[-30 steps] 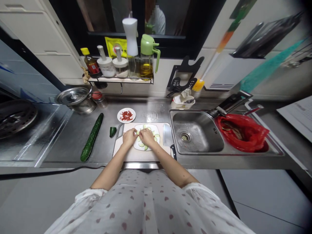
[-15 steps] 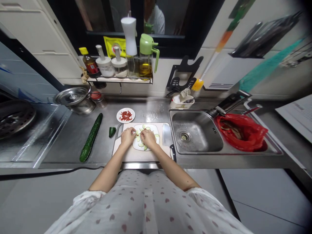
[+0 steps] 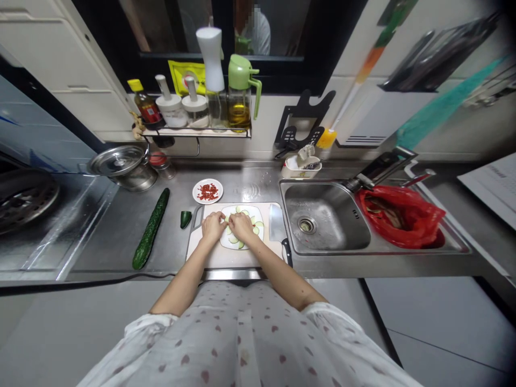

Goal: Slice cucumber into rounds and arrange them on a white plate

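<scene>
My left hand point(image 3: 213, 226) is over the left edge of a white plate point(image 3: 226, 244), its fingertips pinched together. Above the plate's middle, my right hand point(image 3: 242, 226) has its fingers bent and pressed together close to the left fingertips. What either hand holds is too small and covered to make out. Pale cucumber slices point(image 3: 259, 224) with green rims lie around the plate, some hidden under the hands. The plate rests on a light cutting board point(image 3: 213, 260). A kitchen knife point(image 3: 276, 223) lies along the board's right side, its black handle towards me.
A whole cucumber point(image 3: 151, 231) and a cucumber end point(image 3: 185, 219) lie left of the board. Behind it sits a small plate point(image 3: 195, 196) of chopped red pieces. A sink point(image 3: 330, 226) and a red plastic bag point(image 3: 419, 215) are at right, a steel pot point(image 3: 139, 177) at back left.
My right hand has shifted slightly left, closer to my left hand and further over the plate. My left hand has moved only a little to the right.
</scene>
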Demonstrator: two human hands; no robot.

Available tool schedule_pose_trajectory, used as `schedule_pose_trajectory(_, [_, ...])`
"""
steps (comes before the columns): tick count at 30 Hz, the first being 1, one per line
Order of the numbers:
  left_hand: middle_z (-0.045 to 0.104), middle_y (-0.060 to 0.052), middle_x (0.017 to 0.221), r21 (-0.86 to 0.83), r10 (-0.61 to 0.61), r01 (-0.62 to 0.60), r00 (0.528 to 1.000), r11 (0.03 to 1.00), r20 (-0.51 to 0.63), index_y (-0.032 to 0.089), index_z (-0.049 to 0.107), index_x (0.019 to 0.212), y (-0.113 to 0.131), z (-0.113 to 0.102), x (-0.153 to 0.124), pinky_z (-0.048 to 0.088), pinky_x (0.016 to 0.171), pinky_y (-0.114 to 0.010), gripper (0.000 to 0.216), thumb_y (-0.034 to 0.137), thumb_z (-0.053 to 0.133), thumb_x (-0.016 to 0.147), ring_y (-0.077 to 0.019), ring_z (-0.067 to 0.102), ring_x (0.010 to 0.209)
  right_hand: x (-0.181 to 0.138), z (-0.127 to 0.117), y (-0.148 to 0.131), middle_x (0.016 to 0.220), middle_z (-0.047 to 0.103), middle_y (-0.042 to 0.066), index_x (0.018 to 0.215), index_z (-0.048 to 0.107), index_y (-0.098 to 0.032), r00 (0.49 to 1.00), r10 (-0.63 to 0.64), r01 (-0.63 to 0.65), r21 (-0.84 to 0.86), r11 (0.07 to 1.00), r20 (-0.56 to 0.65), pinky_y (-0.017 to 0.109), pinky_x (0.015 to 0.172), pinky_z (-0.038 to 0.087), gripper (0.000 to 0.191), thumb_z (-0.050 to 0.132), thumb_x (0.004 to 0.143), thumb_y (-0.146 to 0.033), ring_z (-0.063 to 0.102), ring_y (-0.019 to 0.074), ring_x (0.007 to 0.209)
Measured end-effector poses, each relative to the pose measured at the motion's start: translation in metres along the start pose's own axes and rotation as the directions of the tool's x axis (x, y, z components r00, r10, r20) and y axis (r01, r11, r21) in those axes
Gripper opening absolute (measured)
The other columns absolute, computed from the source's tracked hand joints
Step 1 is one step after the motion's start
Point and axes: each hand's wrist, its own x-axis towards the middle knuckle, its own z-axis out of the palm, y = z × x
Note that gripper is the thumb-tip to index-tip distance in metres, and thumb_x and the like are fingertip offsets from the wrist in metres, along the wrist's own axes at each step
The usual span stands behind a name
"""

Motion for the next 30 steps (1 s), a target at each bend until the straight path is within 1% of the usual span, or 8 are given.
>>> schedule_pose_trajectory(9, [0.065,-0.005,0.094,-0.009,0.002,-0.002,1.000,1.000,0.000,0.023,0.066,0.097,0.002,0.000,0.001,0.038,0.082,-0.032,0.021,0.032,0.064,0.078,-0.0214,0.059,0.091,0.003,0.000,-0.001,0.102,0.067,0.010,0.095,0.065,-0.018,1.000,0.004,-0.004,-0.007,1.000,0.009,0.031,0.079,0.033,0.021,0.046,0.094,-0.027,0.053,0.0221,0.097])
schedule_pose_trajectory(12, [0.065,-0.004,0.092,-0.037,-0.007,0.007,1.000,0.999,-0.003,0.023,0.066,0.096,0.002,-0.002,0.000,0.039,0.081,-0.031,0.020,0.030,0.063,0.078,-0.0206,0.059,0.089,0.003,-0.002,0.000,0.100,0.067,0.010,0.095,0.066,-0.018,1.000,0.004,-0.004,0.026,1.000,-0.003,0.031,0.079,0.033,0.020,0.047,0.093,-0.026,0.053,0.0217,0.095])
schedule_pose_trajectory(14, [0.065,-0.003,0.091,-0.070,-0.014,0.013,1.000,0.997,-0.019,0.023,0.066,0.096,0.001,-0.005,0.000,0.039,0.080,-0.031,0.019,0.028,0.062,0.077,-0.0198,0.059,0.087,0.002,-0.006,0.003,0.098,0.067,0.009,0.094,0.066,-0.019,0.999,0.018,-0.015,0.066,0.998,-0.036,0.030,0.079,0.033,0.019,0.048,0.093,-0.025,0.052,0.0210,0.094])
schedule_pose_trajectory(18, [0.065,-0.003,0.089,-0.149,-0.042,0.028,0.995,0.988,-0.093,0.022,0.067,0.095,-0.007,-0.015,-0.001,0.039,0.077,-0.029,0.020,0.028,0.061,0.077,-0.0195,0.059,0.086,-0.007,-0.020,0.023,0.092,0.066,0.006,0.090,0.066,-0.019,0.983,0.083,-0.050,0.196,0.979,-0.166,0.028,0.077,0.034,0.018,0.048,0.091,-0.023,0.052,0.0192,0.088])
schedule_pose_trajectory(21, [0.065,-0.003,0.086,-0.208,-0.064,0.035,0.989,0.977,-0.131,0.021,0.067,0.094,-0.017,-0.022,-0.004,0.040,0.073,-0.028,0.020,0.029,0.060,0.077,-0.0191,0.060,0.083,-0.022,-0.032,0.047,0.088,0.065,0.005,0.087,0.065,-0.019,0.953,0.140,-0.058,0.292,0.954,-0.268,0.028,0.077,0.036,0.019,0.046,0.090,-0.022,0.051,0.0182,0.084])
schedule_pose_trajectory(23, [0.065,-0.002,0.083,-0.240,-0.078,0.043,0.987,0.970,-0.140,0.021,0.067,0.094,-0.024,-0.025,-0.006,0.039,0.070,-0.027,0.021,0.030,0.060,0.077,-0.0180,0.059,0.078,-0.034,-0.038,0.065,0.083,0.064,0.004,0.084,0.064,-0.019,0.934,0.194,-0.094,0.318,0.943,-0.301,0.028,0.077,0.036,0.018,0.047,0.087,-0.023,0.051,0.0185,0.082])
schedule_pose_trajectory(27, [0.064,0.000,0.078,-0.299,-0.108,0.062,0.984,0.952,-0.140,0.020,0.067,0.095,-0.039,-0.025,-0.011,0.039,0.065,-0.026,0.024,0.034,0.060,0.076,-0.0149,0.057,0.069,-0.064,-0.042,0.088,0.082,0.064,0.004,0.081,0.063,-0.020,0.908,0.275,-0.150,0.368,0.918,-0.316,0.027,0.074,0.037,0.019,0.046,0.086,-0.025,0.054,0.0178,0.079])
schedule_pose_trajectory(30, [0.064,0.000,0.077,-0.361,-0.118,0.070,0.987,0.930,-0.111,0.020,0.066,0.098,-0.049,-0.020,-0.017,0.041,0.065,-0.025,0.029,0.037,0.059,0.076,-0.0138,0.057,0.066,-0.085,-0.039,0.091,0.081,0.065,0.003,0.085,0.064,-0.019,0.907,0.334,-0.210,0.411,0.887,-0.257,0.025,0.069,0.037,0.020,0.046,0.087,-0.029,0.056,0.0163,0.074])
